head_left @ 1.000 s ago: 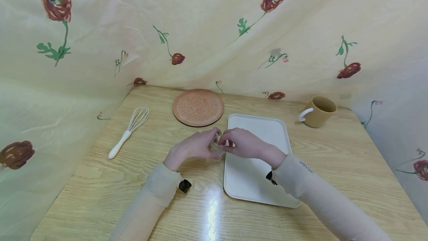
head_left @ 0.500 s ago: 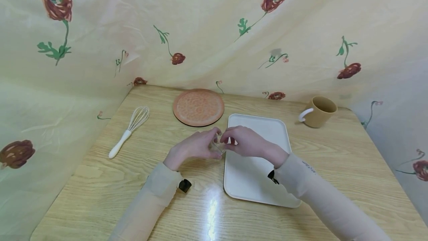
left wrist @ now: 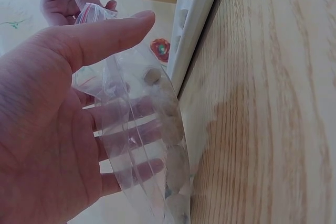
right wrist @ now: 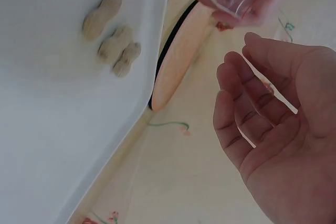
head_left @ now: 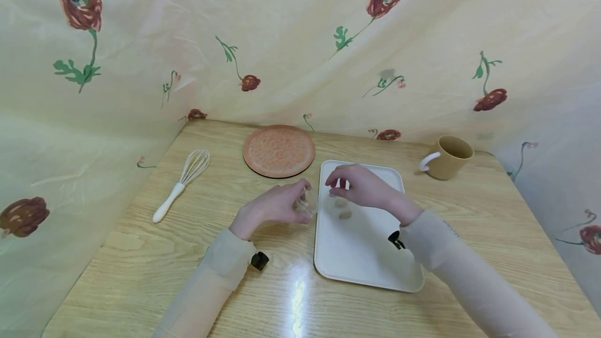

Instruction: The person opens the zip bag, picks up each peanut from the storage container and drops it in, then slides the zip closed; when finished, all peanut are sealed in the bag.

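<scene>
Wooden table point(head_left: 493, 213), bag point(left wrist: 139, 156) beside tray edge point(head_left: 316, 239)

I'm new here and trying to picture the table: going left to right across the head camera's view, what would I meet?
Whisk, left hand, clear bag, peanuts on the white tray, mug.

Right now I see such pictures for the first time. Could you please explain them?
There is no robot, only a person's bare hands. The wide picture is taken from the head, the close ones from each wrist. The left hand holds a clear zip bag with light-brown pieces inside. The right hand hovers over a white tray, holding nothing. Three peanuts lie in the tray, and a whisk, a round orange mat and a mug are around it on the wooden table.
</scene>
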Demonstrator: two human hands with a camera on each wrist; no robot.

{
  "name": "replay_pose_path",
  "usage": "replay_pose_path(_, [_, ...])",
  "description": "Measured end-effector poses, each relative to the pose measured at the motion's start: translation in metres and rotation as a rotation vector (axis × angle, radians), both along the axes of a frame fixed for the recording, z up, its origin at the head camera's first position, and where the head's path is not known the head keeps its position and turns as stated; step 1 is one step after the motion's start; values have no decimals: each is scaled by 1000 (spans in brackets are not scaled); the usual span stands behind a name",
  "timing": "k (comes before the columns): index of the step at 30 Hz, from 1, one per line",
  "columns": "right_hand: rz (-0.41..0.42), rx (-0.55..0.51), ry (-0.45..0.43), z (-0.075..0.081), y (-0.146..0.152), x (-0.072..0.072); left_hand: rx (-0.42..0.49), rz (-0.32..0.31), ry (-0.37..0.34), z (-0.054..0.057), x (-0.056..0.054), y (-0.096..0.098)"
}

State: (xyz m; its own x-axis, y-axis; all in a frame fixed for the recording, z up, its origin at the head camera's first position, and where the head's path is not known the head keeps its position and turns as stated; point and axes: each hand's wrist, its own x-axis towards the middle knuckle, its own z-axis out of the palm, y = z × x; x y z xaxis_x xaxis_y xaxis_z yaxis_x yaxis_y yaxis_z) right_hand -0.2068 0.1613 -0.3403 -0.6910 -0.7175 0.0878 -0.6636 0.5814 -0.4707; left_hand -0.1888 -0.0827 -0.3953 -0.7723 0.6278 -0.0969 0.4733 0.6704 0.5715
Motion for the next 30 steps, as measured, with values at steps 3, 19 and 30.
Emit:
replay_pose_path(3, [-39, -11, -9, -3, 8, -7, -1, 3, -5, 0, 1, 0])
replay_pose_path(19, [-138, 12, -104, -41, 33, -31, 4, 3, -4, 0, 1, -1])
replay_pose_path(30, [-150, 28, -198, -59, 32, -36, 16, -2, 7, 0, 0, -1])
